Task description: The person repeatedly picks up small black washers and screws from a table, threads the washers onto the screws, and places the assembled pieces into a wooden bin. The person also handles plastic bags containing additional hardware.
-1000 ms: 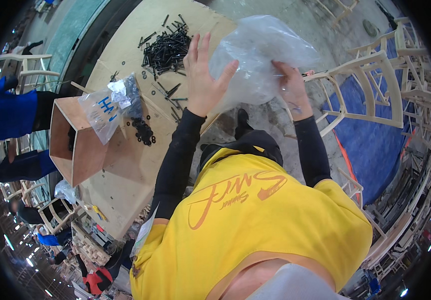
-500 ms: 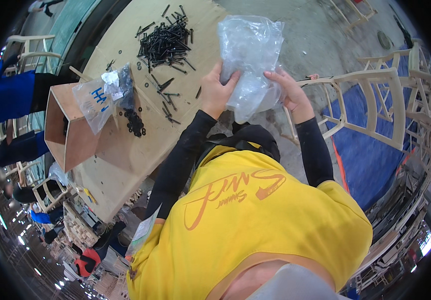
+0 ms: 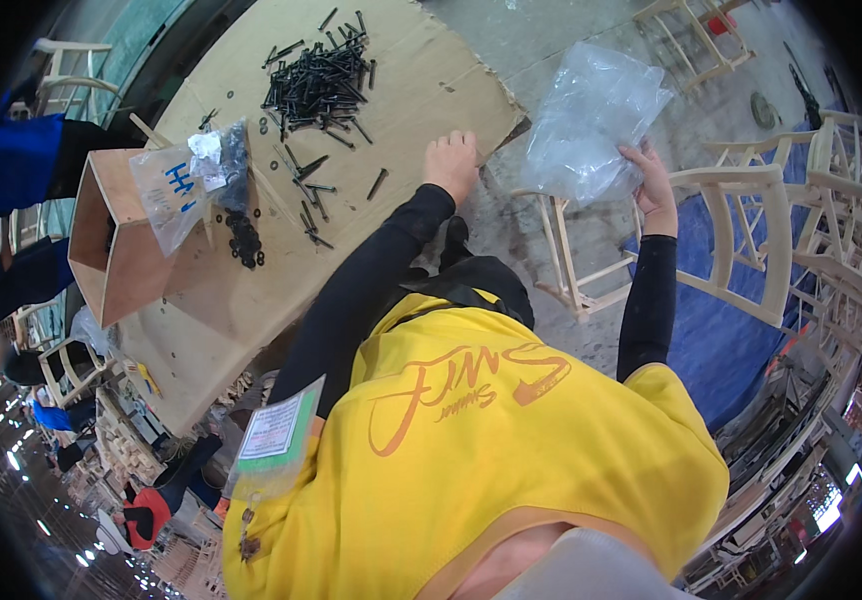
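Out past the table's right-hand edge, my right hand [image 3: 653,180] pinches a crumpled clear plastic bag [image 3: 591,125] by its lower right side. The bag hangs in the air and looks flat. My left hand [image 3: 451,162] is by the edge of the cardboard-covered table [image 3: 441,85], its fingers curled; whatever they may hold is hidden. To the left of that hand lies a loose black bolt [image 3: 378,184]. Beyond it is a heap of black bolts [image 3: 313,88], with several more bolts [image 3: 311,190] scattered nearer me.
An open wooden box [image 3: 126,235] stands at the table's left. Against it rests a marked clear bag [image 3: 176,190] of dark hardware, near black washers [image 3: 243,240]. Pale wooden chair frames [image 3: 741,235] stand right, by a blue sheet [image 3: 716,330]. Co-workers [image 3: 21,165] are far left.
My left hand has let go of the clear bag and moved to the table edge. My right hand has carried the bag off to the right.
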Demonstrator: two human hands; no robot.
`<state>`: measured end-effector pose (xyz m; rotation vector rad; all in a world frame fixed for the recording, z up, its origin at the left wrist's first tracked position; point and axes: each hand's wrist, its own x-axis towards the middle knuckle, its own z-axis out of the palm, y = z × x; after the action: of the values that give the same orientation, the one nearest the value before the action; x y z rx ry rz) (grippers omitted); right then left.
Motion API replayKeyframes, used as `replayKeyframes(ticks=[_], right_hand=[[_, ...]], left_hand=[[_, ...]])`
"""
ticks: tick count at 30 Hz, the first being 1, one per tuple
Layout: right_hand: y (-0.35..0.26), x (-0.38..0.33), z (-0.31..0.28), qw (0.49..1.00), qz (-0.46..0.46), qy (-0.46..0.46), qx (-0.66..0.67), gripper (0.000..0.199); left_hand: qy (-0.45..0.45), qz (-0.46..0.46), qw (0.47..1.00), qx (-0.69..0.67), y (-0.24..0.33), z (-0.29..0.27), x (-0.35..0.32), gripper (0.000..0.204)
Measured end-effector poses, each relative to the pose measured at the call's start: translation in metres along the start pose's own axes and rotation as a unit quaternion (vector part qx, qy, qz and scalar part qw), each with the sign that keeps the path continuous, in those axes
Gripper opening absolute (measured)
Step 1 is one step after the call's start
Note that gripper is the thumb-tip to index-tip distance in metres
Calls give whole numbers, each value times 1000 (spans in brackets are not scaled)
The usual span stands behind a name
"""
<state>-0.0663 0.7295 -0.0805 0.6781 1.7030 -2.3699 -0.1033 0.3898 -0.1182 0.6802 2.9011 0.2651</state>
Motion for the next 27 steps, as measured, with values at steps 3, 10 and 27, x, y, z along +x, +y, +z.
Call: replayKeyframes(ticks=[3,10,27], right_hand=[[13,5,-11,1000,2,-12,-4,64],[24,19,0,999,34,-27,-3,64],[-2,56,-15,999,16,-39,-25,70]], left_hand=[[-29,3,999,-14,-2,4,0,30],[7,9,1000,-14,-21,-26,18,15],[16,191,979,62,3,-25,123,16]])
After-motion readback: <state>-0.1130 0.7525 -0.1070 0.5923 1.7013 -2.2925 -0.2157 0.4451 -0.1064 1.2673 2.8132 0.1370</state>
